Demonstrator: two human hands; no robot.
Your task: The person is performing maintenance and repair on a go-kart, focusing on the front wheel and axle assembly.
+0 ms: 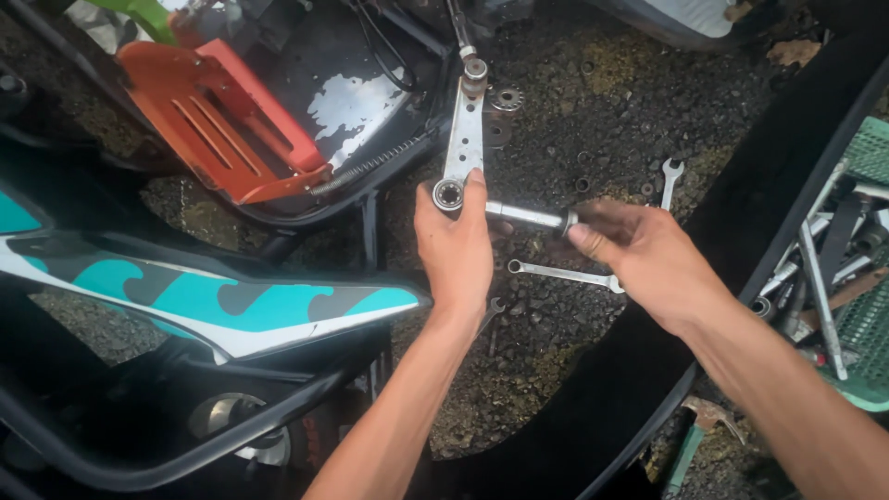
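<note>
My left hand (457, 250) grips the lower end of a flat silver lever arm (463, 134), fingers wrapped round its splined eye (447, 194). A shiny metal shaft (526, 216) runs from that eye to the right. My right hand (639, 255) holds the shaft's dark outer end between thumb and fingers. The lever's upper end joins a rod joint (475, 69) on the motorcycle. Both hands hover above dirty gravel ground.
An orange footrest plate (218, 116) and a coil spring (370, 167) sit at left, above a teal-and-white body panel (213, 301). Spanners (565, 274) (669, 181), washers and nuts lie on the gravel. A black tyre (741, 231) crosses right; a green crate (857, 306) holds several tools.
</note>
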